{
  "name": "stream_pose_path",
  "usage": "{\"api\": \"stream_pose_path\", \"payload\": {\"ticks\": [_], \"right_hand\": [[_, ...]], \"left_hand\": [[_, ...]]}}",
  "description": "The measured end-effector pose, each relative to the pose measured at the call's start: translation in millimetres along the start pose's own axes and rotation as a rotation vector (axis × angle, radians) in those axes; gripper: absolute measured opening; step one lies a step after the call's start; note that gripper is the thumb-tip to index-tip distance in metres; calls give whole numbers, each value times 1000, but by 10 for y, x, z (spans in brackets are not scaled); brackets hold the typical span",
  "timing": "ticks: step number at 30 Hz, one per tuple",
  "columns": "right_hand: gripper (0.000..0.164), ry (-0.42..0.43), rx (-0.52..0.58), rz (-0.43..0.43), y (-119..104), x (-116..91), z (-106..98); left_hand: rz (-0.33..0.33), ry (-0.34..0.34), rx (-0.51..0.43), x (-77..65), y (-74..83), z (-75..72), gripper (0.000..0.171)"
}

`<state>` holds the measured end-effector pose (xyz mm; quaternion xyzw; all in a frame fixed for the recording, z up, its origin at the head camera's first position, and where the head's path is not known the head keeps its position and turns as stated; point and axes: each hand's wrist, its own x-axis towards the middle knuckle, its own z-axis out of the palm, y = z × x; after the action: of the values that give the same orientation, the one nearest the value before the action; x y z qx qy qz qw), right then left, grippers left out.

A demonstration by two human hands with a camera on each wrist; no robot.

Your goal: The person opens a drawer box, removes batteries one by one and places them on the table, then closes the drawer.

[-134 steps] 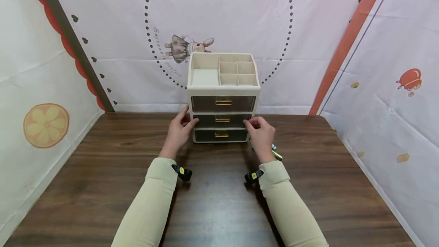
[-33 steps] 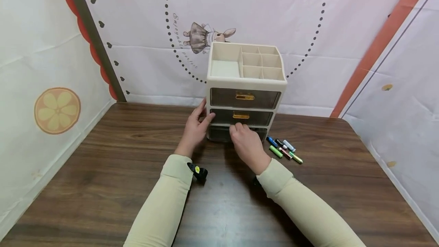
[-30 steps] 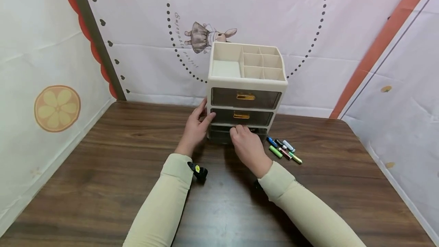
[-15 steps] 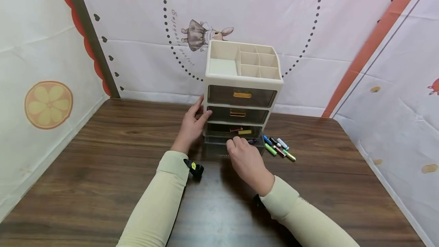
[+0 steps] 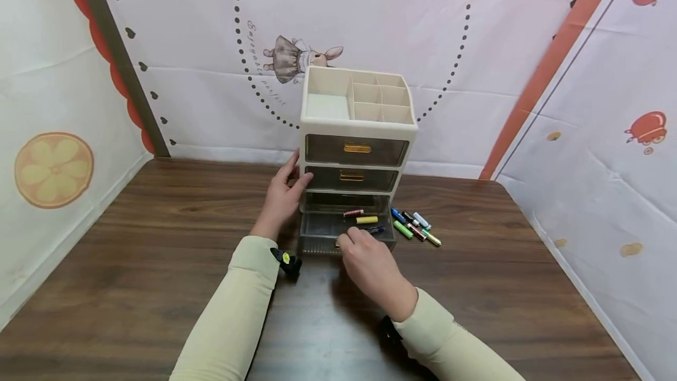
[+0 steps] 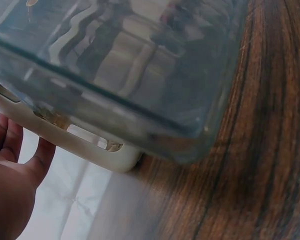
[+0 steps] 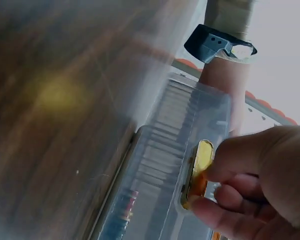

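Note:
A cream desktop organizer (image 5: 359, 129) with three smoky drawers stands at the back of the table. Its bottom drawer (image 5: 322, 225) is pulled out. Inside lie a red marker (image 5: 353, 213), a yellow marker (image 5: 367, 220) and a dark blue marker (image 5: 375, 230). My right hand (image 5: 372, 266) pinches that drawer's gold handle (image 7: 199, 170) between thumb and fingers, as the right wrist view shows. My left hand (image 5: 280, 199) rests against the organizer's left side with fairly straight fingers, its thumb on the front near the middle drawer (image 5: 375, 180).
Several markers (image 5: 416, 227) lie on the brown wooden table (image 5: 476, 287) to the right of the organizer. Open compartments (image 5: 379, 99) form its top. A printed white cloth (image 5: 349, 16) hangs behind it, and more cloth stands at both sides.
My right hand has gone from the organizer's right edge to the bottom drawer's handle and drawn it toward me, revealing the markers inside. The left hand stays at the organizer's left side.

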<state>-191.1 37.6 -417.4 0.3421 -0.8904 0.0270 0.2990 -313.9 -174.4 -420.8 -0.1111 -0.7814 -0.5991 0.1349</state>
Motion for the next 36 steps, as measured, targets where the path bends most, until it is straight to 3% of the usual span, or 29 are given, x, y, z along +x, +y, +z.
{"api": "stream_pose_path", "payload": {"ticks": [8,10,17,20,26,31,36], "right_hand": [[19,-19,23,-48,-39,1,-3],[17,-17,30,-60,-30,12,-3],[18,-7,75,-118,13,57,-19],[20,-14,107,-120,42,69,-29],[24,-26,150,-124,151,45,-77],[26,-22,227,-133,260,108,-122],[32,-15,307,-74,457,197,-148]], "left_hand": [[-27,-22,16,-105,273,-45,63],[-20,-16,31,-99,276,-44,62],[20,13,23,27,-35,-19,63],[30,13,43,23,-67,-12,62],[45,-7,56,16,-68,52,62],[20,5,44,8,-53,35,63],[1,-11,61,-50,130,8,63]]}}
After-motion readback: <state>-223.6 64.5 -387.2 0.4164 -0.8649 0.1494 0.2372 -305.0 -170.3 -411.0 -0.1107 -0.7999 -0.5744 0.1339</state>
